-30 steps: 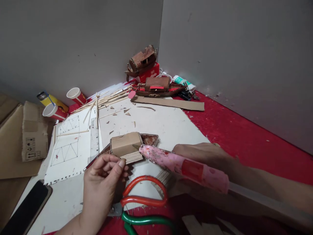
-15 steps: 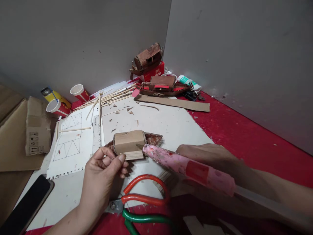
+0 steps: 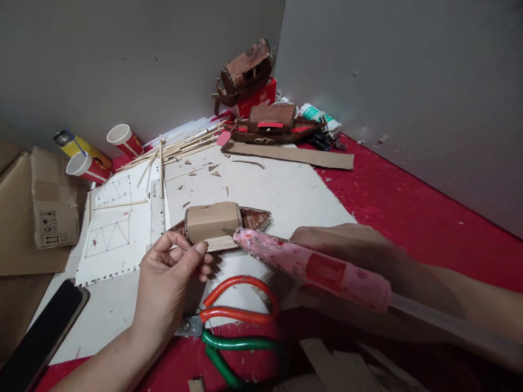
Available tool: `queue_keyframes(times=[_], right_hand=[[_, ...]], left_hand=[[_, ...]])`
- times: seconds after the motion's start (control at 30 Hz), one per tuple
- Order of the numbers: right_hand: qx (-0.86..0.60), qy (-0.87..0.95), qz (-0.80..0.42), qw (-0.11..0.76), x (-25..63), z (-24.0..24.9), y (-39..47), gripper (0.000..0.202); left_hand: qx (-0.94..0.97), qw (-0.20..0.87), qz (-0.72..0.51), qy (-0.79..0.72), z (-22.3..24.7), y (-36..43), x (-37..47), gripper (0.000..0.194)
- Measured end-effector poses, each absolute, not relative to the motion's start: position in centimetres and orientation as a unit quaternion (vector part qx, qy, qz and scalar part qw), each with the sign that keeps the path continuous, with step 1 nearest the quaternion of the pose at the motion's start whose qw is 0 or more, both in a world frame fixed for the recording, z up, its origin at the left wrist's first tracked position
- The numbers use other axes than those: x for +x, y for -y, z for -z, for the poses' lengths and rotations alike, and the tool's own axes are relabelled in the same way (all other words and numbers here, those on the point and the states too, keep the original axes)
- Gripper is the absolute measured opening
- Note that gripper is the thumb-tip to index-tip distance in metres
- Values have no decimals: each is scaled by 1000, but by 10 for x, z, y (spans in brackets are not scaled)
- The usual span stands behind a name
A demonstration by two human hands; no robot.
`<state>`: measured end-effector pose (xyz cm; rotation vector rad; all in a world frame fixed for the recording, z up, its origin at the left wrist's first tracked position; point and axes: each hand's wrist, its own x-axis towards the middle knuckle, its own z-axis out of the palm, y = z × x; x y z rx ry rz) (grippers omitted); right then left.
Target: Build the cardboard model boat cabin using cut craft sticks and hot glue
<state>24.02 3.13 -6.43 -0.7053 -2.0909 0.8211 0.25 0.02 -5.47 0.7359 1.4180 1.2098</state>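
Note:
A small brown boat model with a tan cardboard cabin (image 3: pixel 212 218) lies on white paper. My left hand (image 3: pixel 175 264) pinches a small striped cardboard strip (image 3: pixel 223 243) at the cabin's lower front edge. My right hand (image 3: pixel 327 242) is closed around a pink glue gun (image 3: pixel 310 264), which hides most of its fingers. The gun's nozzle points left, at the cabin's lower right side, close to the strip's right end. Scissors with orange and green handles (image 3: pixel 241 314) lie just below the boat.
Two finished boat models (image 3: pixel 272 122) stand at the back, one on a red box. Wooden sticks (image 3: pixel 180 148), paper cups (image 3: pixel 122 139), a yellow bottle and a drawn sheet (image 3: pixel 108 234) are left of centre. A phone (image 3: pixel 49 332) and cardboard box (image 3: pixel 53 201) lie far left.
The whole scene sits slightly higher in the view. Both hands keep nearly the same place at the boat, and the nozzle remains beside the cabin.

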Motion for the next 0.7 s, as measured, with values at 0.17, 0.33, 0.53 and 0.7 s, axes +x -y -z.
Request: queue_keyframes(times=[0.17,0.33,0.53,0.7], right_hand=[[-261,838,-294,379,239,61,-32,6],[-255,829,-302,395,237,64,-33,4],[-250,856,-245,381,234,67,-33,18],[-284,841,-266,376,236,69,-30,17]], left_hand=[[306,539,-519,-589,58,-2,1,31],[307,534,-523,-588,59,-2,2,30],[316,521,-535,-585,57,-1,3,33],[317,519,-538,-584,58,-2,3,32]])
